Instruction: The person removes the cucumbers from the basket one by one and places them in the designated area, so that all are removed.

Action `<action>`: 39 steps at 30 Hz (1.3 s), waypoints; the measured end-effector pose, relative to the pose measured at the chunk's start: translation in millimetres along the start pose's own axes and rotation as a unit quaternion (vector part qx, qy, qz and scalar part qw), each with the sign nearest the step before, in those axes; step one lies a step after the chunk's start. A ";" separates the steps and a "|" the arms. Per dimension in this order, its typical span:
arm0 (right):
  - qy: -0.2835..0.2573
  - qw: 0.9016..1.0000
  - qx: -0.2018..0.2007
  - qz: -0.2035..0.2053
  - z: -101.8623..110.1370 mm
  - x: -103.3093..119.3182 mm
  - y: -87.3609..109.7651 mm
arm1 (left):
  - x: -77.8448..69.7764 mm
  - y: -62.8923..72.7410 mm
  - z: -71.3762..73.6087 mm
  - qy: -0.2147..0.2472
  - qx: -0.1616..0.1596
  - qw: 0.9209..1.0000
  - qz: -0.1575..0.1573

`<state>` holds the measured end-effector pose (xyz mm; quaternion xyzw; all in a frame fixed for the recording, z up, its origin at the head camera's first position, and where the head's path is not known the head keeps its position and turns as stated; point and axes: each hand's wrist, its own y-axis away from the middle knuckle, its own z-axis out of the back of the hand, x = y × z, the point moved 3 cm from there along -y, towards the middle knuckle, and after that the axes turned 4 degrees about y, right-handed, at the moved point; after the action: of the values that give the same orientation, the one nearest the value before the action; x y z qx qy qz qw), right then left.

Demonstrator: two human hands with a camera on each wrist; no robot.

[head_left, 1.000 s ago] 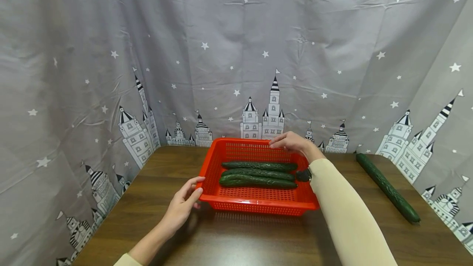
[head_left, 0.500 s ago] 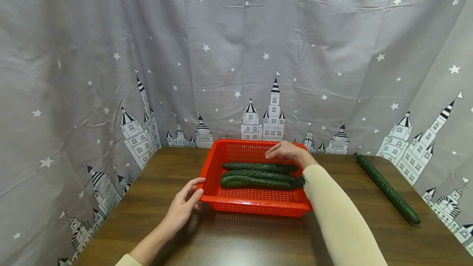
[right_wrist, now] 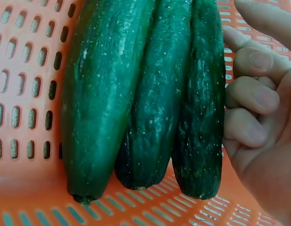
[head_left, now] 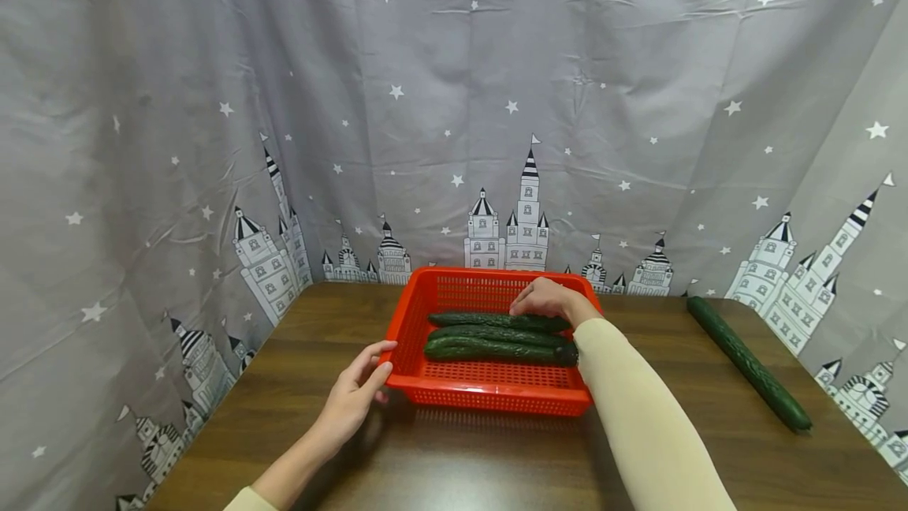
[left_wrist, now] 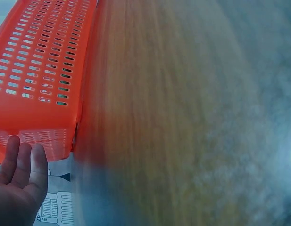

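Three dark green cucumbers lie side by side in a red plastic basket (head_left: 489, 389): a far one (head_left: 468, 319), a middle one (head_left: 461, 332) and a near one (head_left: 468, 349). My left hand (head_left: 352, 397) holds the basket's left front corner, thumb and index finger at the rim; other fingers lie along the outer wall in the left wrist view. Inside the basket, my right hand (head_left: 545, 298) is at the far cucumber. The right wrist view has its fingers (right_wrist: 251, 96) loosely bent right beside that cucumber (right_wrist: 202, 108), the thumb apart from it.
A fourth, separate cucumber (head_left: 748, 365) lies slantwise on the brown wooden table (head_left: 454, 464), right of the basket. Behind the table hangs a grey curtain (head_left: 397, 140) printed with castles and stars. My right sleeve (head_left: 638, 408) crosses the basket's right side.
My right hand has come off the basket's back rim and moved down and slightly left to the far cucumber. My left hand stays at the corner.
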<state>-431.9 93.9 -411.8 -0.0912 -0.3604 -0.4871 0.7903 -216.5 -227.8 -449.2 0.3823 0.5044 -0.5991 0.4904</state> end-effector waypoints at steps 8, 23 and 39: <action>0.038 0.999 -0.003 0.005 -2.6 5.8 -3.5 | -0.3 0.5 0.0 0.004 0.000 1.000 -0.004; 0.075 0.997 -0.004 0.026 -2.8 11.7 -6.8 | -1.7 0.8 1.0 0.008 -0.002 1.000 0.000; 0.101 0.995 -0.005 0.017 -12.0 6.8 -10.9 | -2.4 0.4 -1.0 0.005 0.001 1.000 0.009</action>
<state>-433.4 77.7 -418.3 -0.0519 -0.2746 -0.4822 0.8303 -215.6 -226.4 -447.2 0.3902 0.5026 -0.5930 0.4934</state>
